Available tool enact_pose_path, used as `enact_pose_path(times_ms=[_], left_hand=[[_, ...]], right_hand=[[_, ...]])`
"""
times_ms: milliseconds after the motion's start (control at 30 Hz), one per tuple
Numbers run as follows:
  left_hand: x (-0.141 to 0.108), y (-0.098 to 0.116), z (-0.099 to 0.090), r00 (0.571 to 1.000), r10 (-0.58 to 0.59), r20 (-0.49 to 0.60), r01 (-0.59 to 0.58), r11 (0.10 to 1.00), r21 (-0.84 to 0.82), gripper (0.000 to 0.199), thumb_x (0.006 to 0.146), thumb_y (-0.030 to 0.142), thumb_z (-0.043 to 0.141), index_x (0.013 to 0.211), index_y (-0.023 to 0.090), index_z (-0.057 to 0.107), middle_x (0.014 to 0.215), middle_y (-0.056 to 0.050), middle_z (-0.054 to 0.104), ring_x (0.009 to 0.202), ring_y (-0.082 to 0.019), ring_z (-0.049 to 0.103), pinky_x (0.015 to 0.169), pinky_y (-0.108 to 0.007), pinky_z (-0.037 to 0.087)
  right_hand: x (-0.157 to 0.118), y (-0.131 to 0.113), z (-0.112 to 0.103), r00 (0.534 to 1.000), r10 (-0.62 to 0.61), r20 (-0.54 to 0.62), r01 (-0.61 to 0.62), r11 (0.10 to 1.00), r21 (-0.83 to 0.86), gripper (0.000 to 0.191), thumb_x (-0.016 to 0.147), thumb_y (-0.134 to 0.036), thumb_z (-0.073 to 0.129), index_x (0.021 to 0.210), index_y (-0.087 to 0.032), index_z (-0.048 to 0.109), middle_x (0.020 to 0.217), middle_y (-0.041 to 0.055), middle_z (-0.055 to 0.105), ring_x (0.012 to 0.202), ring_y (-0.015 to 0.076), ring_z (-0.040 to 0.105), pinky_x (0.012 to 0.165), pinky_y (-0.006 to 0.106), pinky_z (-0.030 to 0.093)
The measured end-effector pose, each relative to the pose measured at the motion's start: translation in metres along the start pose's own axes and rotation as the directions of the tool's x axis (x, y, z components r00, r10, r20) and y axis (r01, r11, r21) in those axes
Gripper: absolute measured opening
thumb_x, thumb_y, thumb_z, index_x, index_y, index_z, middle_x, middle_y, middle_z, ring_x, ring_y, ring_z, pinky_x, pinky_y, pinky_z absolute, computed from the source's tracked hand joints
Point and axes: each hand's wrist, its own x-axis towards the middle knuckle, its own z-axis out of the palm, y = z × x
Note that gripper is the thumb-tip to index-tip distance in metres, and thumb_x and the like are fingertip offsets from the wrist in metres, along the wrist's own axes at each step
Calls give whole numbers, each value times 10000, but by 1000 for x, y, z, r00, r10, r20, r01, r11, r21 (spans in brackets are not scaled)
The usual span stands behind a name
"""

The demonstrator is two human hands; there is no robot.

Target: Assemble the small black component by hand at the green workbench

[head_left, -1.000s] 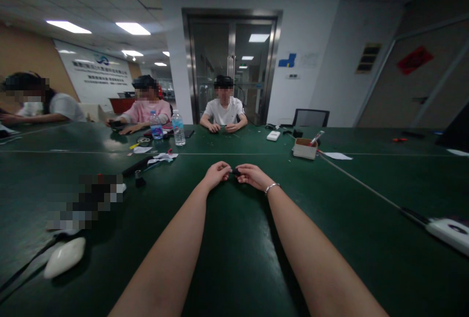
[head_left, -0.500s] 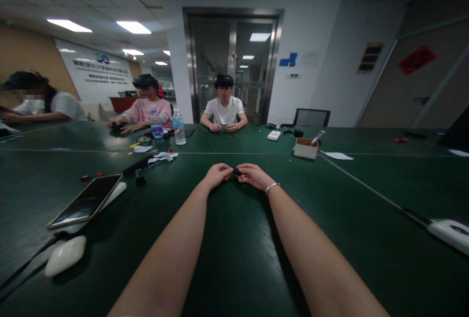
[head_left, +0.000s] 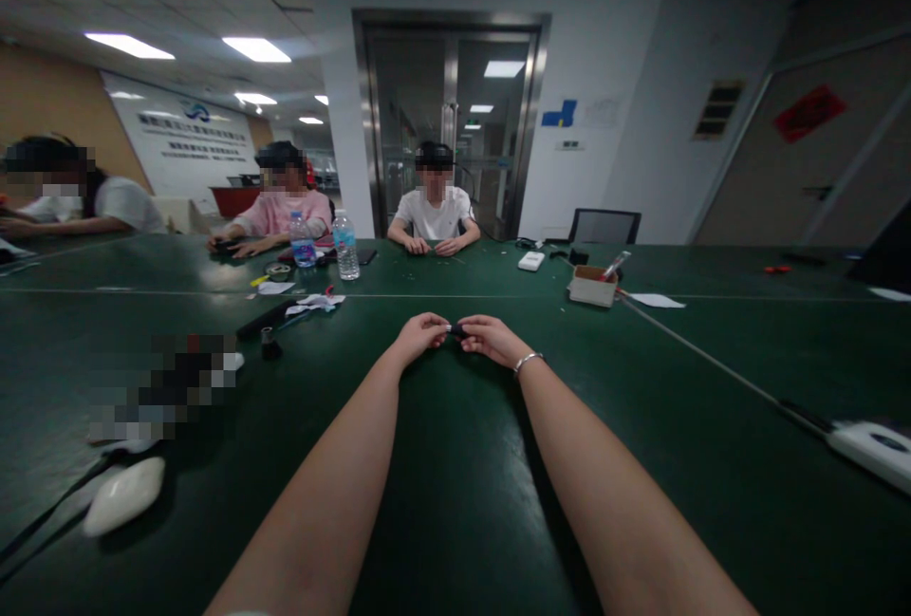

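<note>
Over the middle of the green table (head_left: 455,464), my left hand (head_left: 419,338) and my right hand (head_left: 492,340) face each other. Between their fingertips is a small black object (head_left: 455,331) with a pale, metallic-looking left end. My left fingers are pinched at that pale end, while my right fingers grip the dark end. The object is too small and partly covered for me to tell its kind. A silver bracelet circles my right wrist.
To the left lie a white rounded object (head_left: 124,496), a blurred-out patch and a small black item (head_left: 269,343). Bottles (head_left: 346,246) stand farther back. A small box (head_left: 593,287) sits right of centre. Several people sit across the table.
More of the object's pale end now shows at my left fingertips, with a slightly wider gap between the hands. Both hands stay in nearly the same place.
</note>
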Motion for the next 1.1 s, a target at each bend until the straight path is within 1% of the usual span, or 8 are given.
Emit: enact_pose_path(times_ms=[133,267,400,567,800,967,1100], left_hand=[[3,-5,-2,1000,23,15,-23,1000,18,164,703,214,667,818,104,626,603,-13,586,511,-65,520,516,-192,431],[8,-13,-5,998,51,-22,-50,997,55,219,683,240,698,849,118,628,706,-31,607,565,-73,552,542,-200,459],[11,-17,-5,997,68,-40,-67,997,39,308,672,262,717,918,137,581,652,-3,579,536,-76,552,519,-199,459],[9,-14,-4,998,65,-23,-64,998,20,208,729,280,664,830,136,553,635,-1,578,495,-58,526,492,-180,441],[7,-10,-2,999,29,-46,-29,1000,-6,201,698,233,690,825,128,575,651,-8,591,531,-62,541,514,-180,446],[7,-9,-2,999,11,-49,-12,1000,-13,149,734,206,649,822,111,576,622,-3,582,494,-58,523,509,-190,444],[6,-9,-2,999,23,-38,-24,1000,-14,141,732,203,648,811,110,576,608,5,572,475,-53,508,504,-193,440]], right_hand=[[0,0,0,1000,5,-7,-5,1000,0,124,817,-4,539,904,-86,572,676,58,646,509,102,632,531,212,557],[2,1,-1,1000,1,-2,-1,1000,-5,127,817,-10,547,914,-88,574,682,59,651,508,103,632,536,220,561],[2,1,-1,1000,7,-1,-7,1000,-9,123,815,-19,556,917,-84,577,687,62,652,514,105,635,540,226,562],[-1,-1,0,1000,9,1,-9,1000,-5,132,823,-5,532,923,-82,568,698,65,651,510,100,633,544,221,560],[-1,-1,0,1000,6,1,-6,1000,-12,121,815,-25,554,915,-91,566,684,54,645,513,107,635,542,230,563],[1,0,-1,1000,0,9,0,1000,-11,126,807,-26,567,916,-89,567,684,57,644,519,112,639,554,236,565],[0,-1,-1,1000,7,0,-7,1000,-10,135,811,-16,549,923,-91,565,681,57,645,515,111,638,556,234,565]])
